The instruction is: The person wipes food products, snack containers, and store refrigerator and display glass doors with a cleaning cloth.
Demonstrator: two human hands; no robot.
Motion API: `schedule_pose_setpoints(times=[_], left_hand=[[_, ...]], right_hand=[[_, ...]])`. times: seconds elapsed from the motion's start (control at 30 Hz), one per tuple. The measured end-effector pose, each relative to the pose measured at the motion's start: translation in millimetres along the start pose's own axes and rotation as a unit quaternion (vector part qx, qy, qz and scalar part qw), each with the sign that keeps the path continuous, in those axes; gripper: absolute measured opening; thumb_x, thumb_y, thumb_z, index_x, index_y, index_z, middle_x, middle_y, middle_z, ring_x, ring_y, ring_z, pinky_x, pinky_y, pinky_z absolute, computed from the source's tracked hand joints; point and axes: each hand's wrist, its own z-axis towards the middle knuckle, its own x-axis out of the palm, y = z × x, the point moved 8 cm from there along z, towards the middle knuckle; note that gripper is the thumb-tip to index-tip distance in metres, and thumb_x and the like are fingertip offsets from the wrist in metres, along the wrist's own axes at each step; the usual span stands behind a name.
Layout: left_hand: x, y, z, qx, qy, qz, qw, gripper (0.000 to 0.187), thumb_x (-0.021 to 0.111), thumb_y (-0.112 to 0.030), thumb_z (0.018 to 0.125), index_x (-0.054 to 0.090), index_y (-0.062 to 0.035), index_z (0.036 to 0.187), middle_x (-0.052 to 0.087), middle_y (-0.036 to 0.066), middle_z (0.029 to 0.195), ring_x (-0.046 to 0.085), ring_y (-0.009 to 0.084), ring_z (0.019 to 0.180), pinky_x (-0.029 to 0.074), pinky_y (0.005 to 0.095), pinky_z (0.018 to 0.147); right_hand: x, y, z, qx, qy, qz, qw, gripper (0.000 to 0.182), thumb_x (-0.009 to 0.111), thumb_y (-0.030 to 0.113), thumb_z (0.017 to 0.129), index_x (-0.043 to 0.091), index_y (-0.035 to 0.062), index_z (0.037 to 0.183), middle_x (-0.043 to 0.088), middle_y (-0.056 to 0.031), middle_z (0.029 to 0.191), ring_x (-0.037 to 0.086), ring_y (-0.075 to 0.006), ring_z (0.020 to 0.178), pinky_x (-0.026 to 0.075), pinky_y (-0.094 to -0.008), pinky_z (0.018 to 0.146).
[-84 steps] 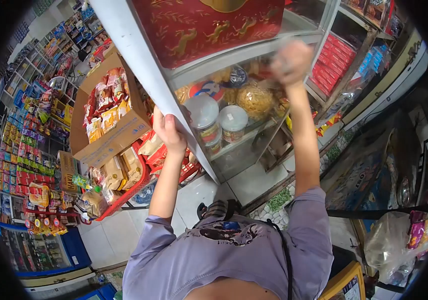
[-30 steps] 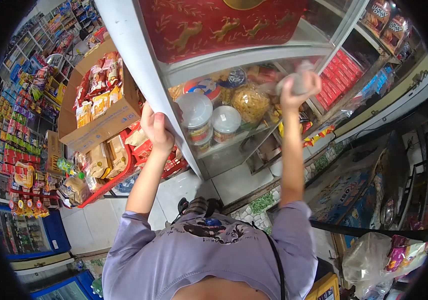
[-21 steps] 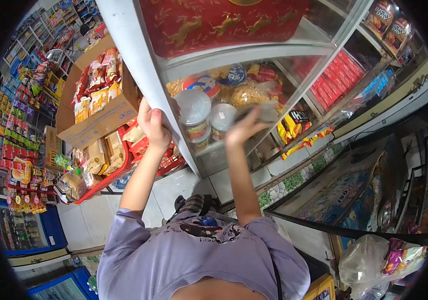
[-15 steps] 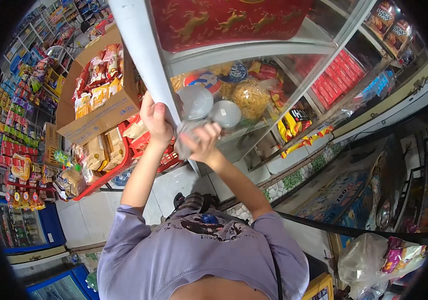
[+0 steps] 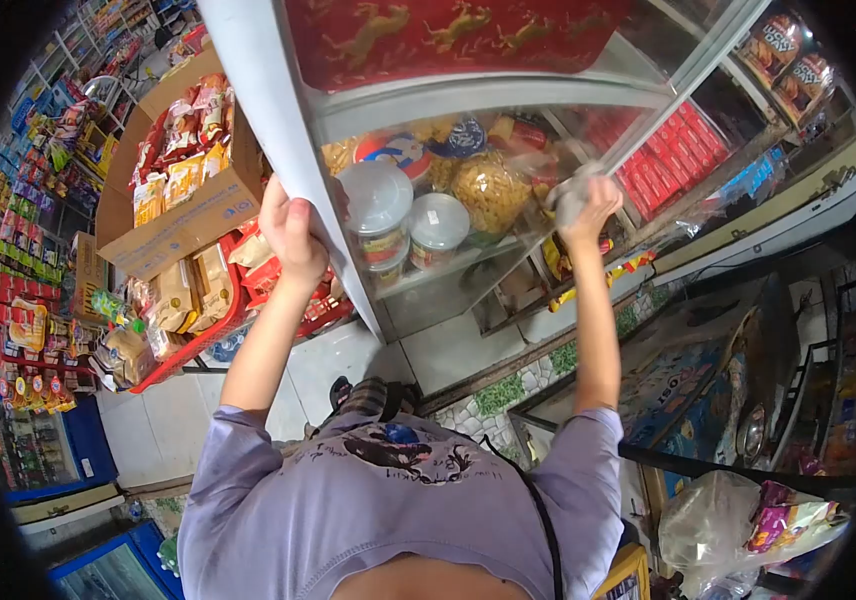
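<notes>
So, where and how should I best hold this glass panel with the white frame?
I would grip the glass panel by its long white upright, coming from the left with the left hand, which holds it there. The upright is straight and narrow enough for thumb and fingers to close on, while the panel's wide, flat middle probably offers little to grip.

A shop, its racks (image 5: 23,240) hung with rows of packaged snacks.

The cloth (image 5: 570,203) is blurred, part of it covered by the right hand (image 5: 595,212). The frame (image 5: 283,130) hides some fingertips of the left hand (image 5: 293,235). The picture's top edge cuts off the red panel (image 5: 448,45) — and print on the left packets (image 5: 23,235) is too small to read.
</notes>
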Motion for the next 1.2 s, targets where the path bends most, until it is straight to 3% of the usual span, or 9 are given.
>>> schedule_pose_setpoints(times=[0.07, 0.2, 0.27, 0.4, 0.63, 0.73, 0.87, 1.07, 1.2], left_hand=[[-1, 2, 0, -0.001, 0.009, -0.001, 1.0, 0.038, 0.043, -0.033, 0.077, 0.042, 0.0031, 0.086, 0.051, 0.011, 0.062, 0.049, 0.0149, 0.052, 0.041, 0.024, 0.049], [-1, 1, -1, 0.0, 0.012, 0.006, 1.0, 0.038, 0.042, -0.034, 0.077, 0.043, 0.003, 0.086, 0.051, 0.011, 0.062, 0.049, 0.0151, 0.051, 0.04, 0.0239, 0.048], [0, 0, 0, -0.003, 0.009, 0.005, 1.0, 0.038, 0.042, -0.034, 0.077, 0.043, 0.003, 0.086, 0.051, 0.012, 0.062, 0.049, 0.0151, 0.051, 0.04, 0.0239, 0.048], [0, -2, -1, 0.001, -0.012, 0.006, 1.0, 0.038, 0.042, -0.034, 0.077, 0.043, 0.003, 0.086, 0.051, 0.011, 0.061, 0.048, 0.0149, 0.05, 0.04, 0.0237, 0.047], [0, 2, -2, -0.006, 0.016, 0.007, 1.0, 0.037, 0.04, -0.034, 0.077, 0.042, 0.0011, 0.089, 0.049, 0.014, 0.065, 0.048, 0.017, 0.052, 0.039, 0.0246, 0.045], [1, 2, -1, -0.009, 0.019, 0.009, 1.0, 0.038, 0.041, -0.035, 0.077, 0.042, 0.0011, 0.09, 0.05, 0.013, 0.065, 0.048, 0.0169, 0.052, 0.039, 0.0245, 0.045], [1, -1, -2, -0.013, 0.004, -0.012, 1.0, 0.035, 0.044, -0.032, 0.077, 0.043, 0.0018, 0.084, 0.051, 0.009, 0.062, 0.049, 0.0131, 0.052, 0.04, 0.0225, 0.048], [-2, 5, -1, -0.002, 0.025, -0.015, 1.0, 0.034, 0.044, -0.031, 0.078, 0.043, 0.002, 0.084, 0.052, 0.009, 0.065, 0.049, 0.0135, 0.056, 0.04, 0.0232, 0.052], [0, 0, 1, 0.017, 0.022, 0.016, 0.999, 0.037, 0.041, -0.035, 0.078, 0.043, 0.0015, 0.086, 0.048, 0.012, 0.062, 0.048, 0.0176, 0.05, 0.04, 0.0253, 0.044]], right_hand=[[13, -44, -55, 0.402, -0.268, 0.113, 0.868, 0.039, 0.044, 0.004, 0.074, 0.033, 0.0028, 0.112, 0.041, -0.0149, 0.102, 0.039, -0.0295, 0.097, 0.023, -0.0429, 0.09], [45, -1, -88, 0.546, -0.339, 0.204, 0.738, 0.05, 0.038, 0.014, 0.084, 0.011, -0.001, 0.122, 0.022, -0.0187, 0.125, 0.03, -0.0252, 0.111, 0.026, -0.0329, 0.091], [61, 29, -108, 0.665, -0.391, 0.315, 0.552, 0.05, 0.041, 0.011, 0.083, 0.013, 0.0012, 0.123, 0.026, -0.0147, 0.125, 0.031, -0.0218, 0.111, 0.024, -0.0303, 0.093], [33, 72, -50, 0.687, -0.366, 0.389, 0.492, 0.049, 0.041, 0.008, 0.082, 0.013, 0.0035, 0.123, 0.023, -0.0138, 0.125, 0.031, -0.0212, 0.11, 0.024, -0.0293, 0.092], [0, 120, 32, 0.305, -0.244, 0.188, 0.901, 0.055, 0.047, 0.007, 0.077, 0.017, 0.0038, 0.123, 0.028, -0.0168, 0.12, 0.032, -0.0239, 0.109, 0.023, -0.0381, 0.092], [44, 134, -21, 0.223, -0.124, 0.249, 0.934, 0.046, 0.048, 0.011, 0.077, 0.03, 0.008, 0.119, 0.033, -0.0092, 0.118, 0.036, -0.0194, 0.107, 0.023, -0.0409, 0.092], [59, 190, -70, -0.439, 0.175, 0.155, 0.868, 0.045, 0.041, 0.018, 0.074, 0.03, 0.0195, 0.117, 0.033, 0.0053, 0.122, 0.031, -0.0093, 0.112, 0.027, -0.0311, 0.092], [31, 73, -36, -0.377, 0.307, 0.052, 0.872, 0.038, 0.045, 0.017, 0.066, 0.046, 0.0269, 0.103, 0.038, 0.0088, 0.117, 0.032, -0.01, 0.111, 0.033, -0.0304, 0.085], [9, -20, -30, 0.052, 0.091, -0.002, 0.995, 0.045, 0.055, 0.011, 0.059, 0.046, 0.0144, 0.103, 0.032, -0.0104, 0.121, 0.027, -0.0278, 0.115, 0.017, -0.0571, 0.09]])
